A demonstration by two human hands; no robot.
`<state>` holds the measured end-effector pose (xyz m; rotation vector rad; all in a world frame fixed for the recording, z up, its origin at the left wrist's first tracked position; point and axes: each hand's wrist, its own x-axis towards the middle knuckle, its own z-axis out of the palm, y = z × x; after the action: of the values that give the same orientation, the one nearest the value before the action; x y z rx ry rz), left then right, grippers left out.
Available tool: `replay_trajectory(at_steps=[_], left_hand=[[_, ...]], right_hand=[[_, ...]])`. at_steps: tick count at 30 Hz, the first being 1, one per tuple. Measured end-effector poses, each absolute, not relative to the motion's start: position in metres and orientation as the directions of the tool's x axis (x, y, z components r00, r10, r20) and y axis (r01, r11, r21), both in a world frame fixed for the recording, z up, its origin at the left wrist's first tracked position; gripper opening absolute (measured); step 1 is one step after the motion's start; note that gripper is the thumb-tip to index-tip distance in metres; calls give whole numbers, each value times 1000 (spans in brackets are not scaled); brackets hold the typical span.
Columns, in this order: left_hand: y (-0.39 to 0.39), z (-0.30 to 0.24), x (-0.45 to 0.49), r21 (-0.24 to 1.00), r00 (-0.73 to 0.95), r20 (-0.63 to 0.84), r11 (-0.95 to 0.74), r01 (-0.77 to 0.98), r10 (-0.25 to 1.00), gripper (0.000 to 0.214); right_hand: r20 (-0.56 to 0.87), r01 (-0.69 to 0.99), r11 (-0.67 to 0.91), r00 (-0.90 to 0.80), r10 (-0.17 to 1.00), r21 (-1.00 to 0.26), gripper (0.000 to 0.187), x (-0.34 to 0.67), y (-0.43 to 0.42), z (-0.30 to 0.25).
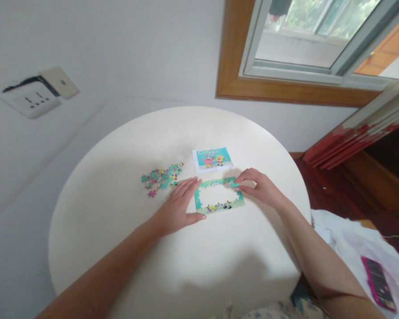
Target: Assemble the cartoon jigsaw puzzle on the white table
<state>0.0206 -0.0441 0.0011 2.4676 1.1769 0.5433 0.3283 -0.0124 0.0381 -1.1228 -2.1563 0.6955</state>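
A jigsaw puzzle frame point(198, 200) lies flat on the white table, its border pieces joined around a bare white middle. My left hand point(176, 206) rests at its left edge, fingers spread, with thumb and fingertips touching the border. At the upper right corner, my right hand point(257, 188) pinches a teal puzzle piece point(234, 184) between thumb and index finger, right against the border's inner side. A loose heap of puzzle pieces point(162, 178) lies left of the frame, beyond my left hand. Behind the frame is a small cartoon picture box point(213, 159).
The round white table point(96, 212) stands against a wall with a socket point(33, 98) at the left. A wood-framed window point(299, 93) is at the upper right. Beside the table, a pink-edged phone point(379, 283) lies on white cloth. A red and white curtain point(349, 133) hangs at the right.
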Motion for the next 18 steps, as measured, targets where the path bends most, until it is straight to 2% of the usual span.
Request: replay_trajectory(at_steps=[18], left_hand=[[-44, 2, 21, 463, 592, 168, -593, 659, 789, 90]], right_hand=[[265, 541, 505, -461, 847, -673, 8, 327, -12, 36]])
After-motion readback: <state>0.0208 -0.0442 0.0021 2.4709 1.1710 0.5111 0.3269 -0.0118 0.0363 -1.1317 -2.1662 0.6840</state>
